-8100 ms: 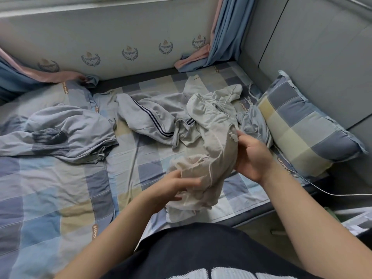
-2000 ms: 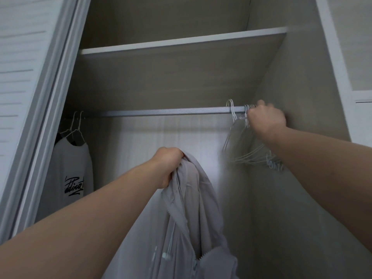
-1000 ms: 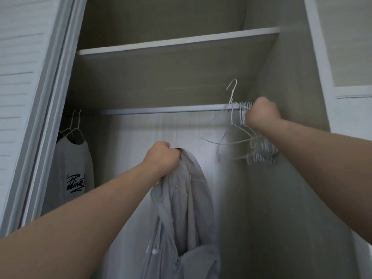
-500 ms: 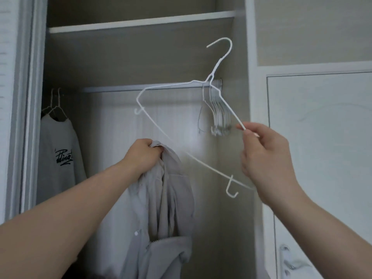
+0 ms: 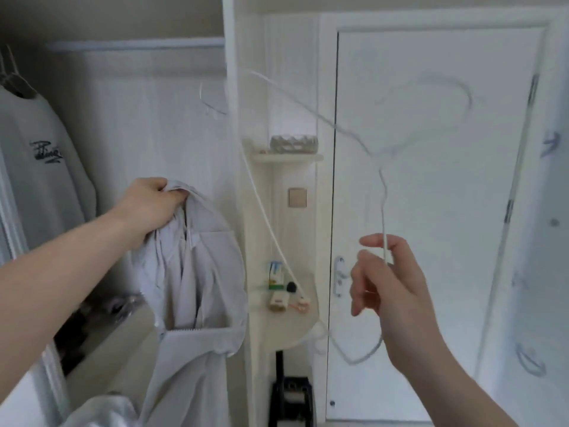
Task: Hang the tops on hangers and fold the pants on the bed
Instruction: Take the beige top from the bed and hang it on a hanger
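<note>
My left hand (image 5: 147, 208) grips a pale grey zip-up top (image 5: 197, 288) by its collar, and the garment hangs down in front of the open wardrobe. My right hand (image 5: 385, 285) pinches a thin white wire hanger (image 5: 348, 131), which is blurred by motion and tilted, its hook up toward the right. The hanger is free of the wardrobe rail (image 5: 135, 44) and apart from the top.
A white sweatshirt with a black logo (image 5: 40, 167) hangs at the wardrobe's left. A narrow white shelf unit (image 5: 286, 318) with small items stands between wardrobe and a white door (image 5: 431, 241). A dark object (image 5: 289, 399) sits on the floor below.
My view and both hands have swung right, away from the rail. The hanger has moved right and tilted over in front of the door. The top stays in my left hand.
</note>
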